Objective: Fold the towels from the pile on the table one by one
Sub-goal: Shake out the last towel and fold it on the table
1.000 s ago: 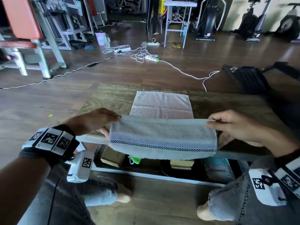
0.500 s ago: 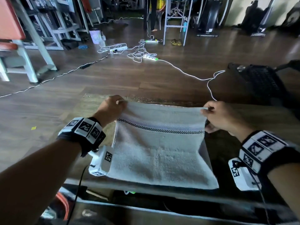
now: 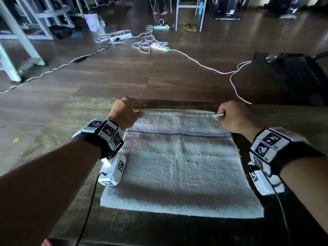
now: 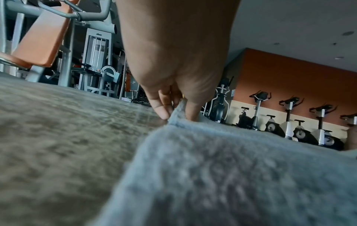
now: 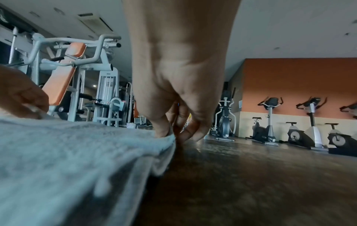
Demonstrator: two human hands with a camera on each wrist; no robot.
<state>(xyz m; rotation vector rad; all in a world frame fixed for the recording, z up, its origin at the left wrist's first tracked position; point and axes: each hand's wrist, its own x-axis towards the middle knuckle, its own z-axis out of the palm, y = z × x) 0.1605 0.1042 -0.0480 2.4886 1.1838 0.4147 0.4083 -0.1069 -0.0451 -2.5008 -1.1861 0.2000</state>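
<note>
On the table [image 3: 53, 121], a white towel [image 3: 181, 166], far corners pinched by both hands, left [image 3: 124, 112] and right [image 3: 232, 118].

towel [image 3: 181, 167] flat on table [image 3: 58, 139], left hand [image 3: 124, 112] at far-left corner, right hand [image 3: 232, 118] at far-right, apparently a 2nd towel beneath

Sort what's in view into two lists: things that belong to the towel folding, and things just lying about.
Part of the job:
towel
left hand, pinching a far corner
right hand, pinching the other far corner
table

Lying about:
power strips
white cable
sandals
black chair
</note>
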